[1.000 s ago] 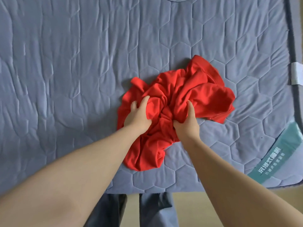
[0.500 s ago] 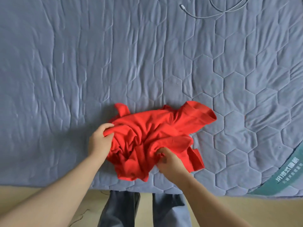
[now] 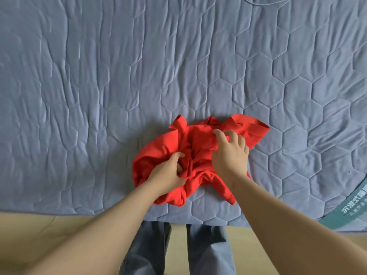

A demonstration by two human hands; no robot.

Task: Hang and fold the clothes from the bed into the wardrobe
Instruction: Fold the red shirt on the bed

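A crumpled red garment [image 3: 158, 153] lies bunched near the front edge of the bed [image 3: 99, 96], which has a blue-grey quilted cover. My left hand [image 3: 168, 173] grips a fold at the middle of the bundle, fingers tucked into the cloth. My right hand [image 3: 231, 153] lies on the garment's right part, its fingers curled round a ridge of fabric near the top. A hemmed opening of the garment sticks out to the upper right. The wardrobe is not in view.
A thin white cable [image 3: 268, 2] lies on the cover at the top edge. A teal label [image 3: 353, 203] with white print is at the bed's front right corner. Tan floor [image 3: 39, 235] and my trouser legs [image 3: 151, 251] show below the bed edge.
The garment has been drawn toward the bed's front edge and bunched tighter. My left hand shifted from the bundle's left side to its middle; my right hand went from the lower edge up to the top right.
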